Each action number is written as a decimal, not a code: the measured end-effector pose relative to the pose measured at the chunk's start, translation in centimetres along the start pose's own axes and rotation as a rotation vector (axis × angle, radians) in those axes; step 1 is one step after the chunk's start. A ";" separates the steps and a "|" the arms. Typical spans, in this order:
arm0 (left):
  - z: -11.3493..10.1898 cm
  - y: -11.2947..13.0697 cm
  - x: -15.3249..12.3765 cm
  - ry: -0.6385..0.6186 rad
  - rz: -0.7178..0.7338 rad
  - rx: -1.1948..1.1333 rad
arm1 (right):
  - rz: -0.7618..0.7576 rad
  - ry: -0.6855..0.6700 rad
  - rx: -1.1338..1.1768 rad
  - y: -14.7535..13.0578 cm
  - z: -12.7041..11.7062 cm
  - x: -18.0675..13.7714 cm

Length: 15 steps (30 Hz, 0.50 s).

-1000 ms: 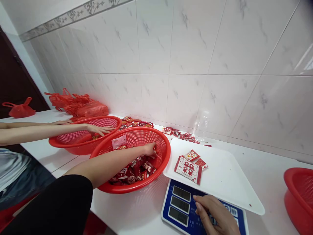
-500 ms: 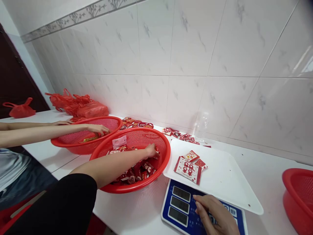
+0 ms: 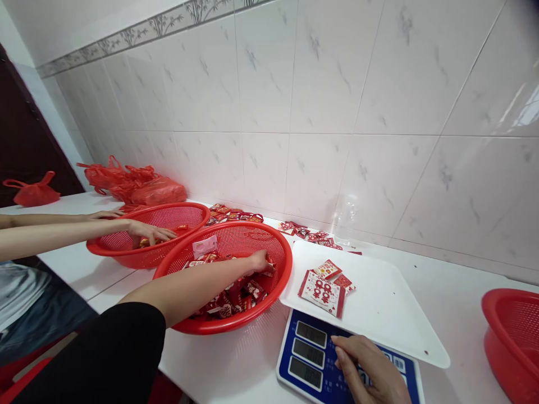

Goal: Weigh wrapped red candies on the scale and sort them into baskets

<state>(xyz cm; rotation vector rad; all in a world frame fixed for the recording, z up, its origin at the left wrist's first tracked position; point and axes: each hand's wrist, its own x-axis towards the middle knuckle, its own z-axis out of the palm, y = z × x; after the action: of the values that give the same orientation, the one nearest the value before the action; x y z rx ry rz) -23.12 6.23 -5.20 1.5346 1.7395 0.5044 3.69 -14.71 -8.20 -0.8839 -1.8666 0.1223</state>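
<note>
My left hand (image 3: 261, 262) reaches into a red perforated plastic basket (image 3: 225, 324), its fingers curled down over a small red packet (image 3: 270, 267) by the far right wall. Red-wrapped snack packets (image 3: 236, 297) fill the bottom, and a pink one (image 3: 205, 246) leans on the basket's left wall. My right hand (image 3: 373, 367) rests over the blue keypad of a digital scale (image 3: 309, 353), thumb and fingers drawn together with nothing visible in them. On the scale's white tray (image 3: 391, 303) lie a white-and-red packet (image 3: 322, 292) and two smaller ones (image 3: 328, 269).
At the left, a co-worker's hand (image 3: 149, 231) is inside a second red basket (image 3: 138, 255). Red plastic bags (image 3: 143, 188) are heaped behind it. Loose packets (image 3: 236, 215) lie along the tiled wall, with more packets (image 3: 314, 235) to their right. Another red basket (image 3: 505, 336) stands far right.
The co-worker's hand has shifted left in the other basket, and its fingers are more spread. My own hands hold almost the same positions.
</note>
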 end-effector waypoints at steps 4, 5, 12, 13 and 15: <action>-0.1 0.4 -0.4 -0.045 0.061 -0.071 | 0.048 0.027 0.026 -0.1 0.3 -0.2; -0.4 0.6 -0.5 -0.048 0.080 -0.083 | 0.064 0.036 0.030 0.0 0.3 -0.2; -5.6 3.7 -0.9 -0.012 0.230 -0.168 | 0.019 0.031 0.011 0.0 0.4 0.1; -6.3 4.6 -1.1 -0.003 0.254 -0.180 | 0.010 0.035 0.007 0.0 0.3 0.3; -7.0 6.3 -1.8 -0.021 0.292 -0.212 | -0.019 0.017 -0.006 -0.1 0.2 0.5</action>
<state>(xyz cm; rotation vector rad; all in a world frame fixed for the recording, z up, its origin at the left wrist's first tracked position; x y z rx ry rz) -24.11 7.07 4.32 1.6390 1.4013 0.7898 3.31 -14.41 -7.83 -0.8688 -1.8595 0.0977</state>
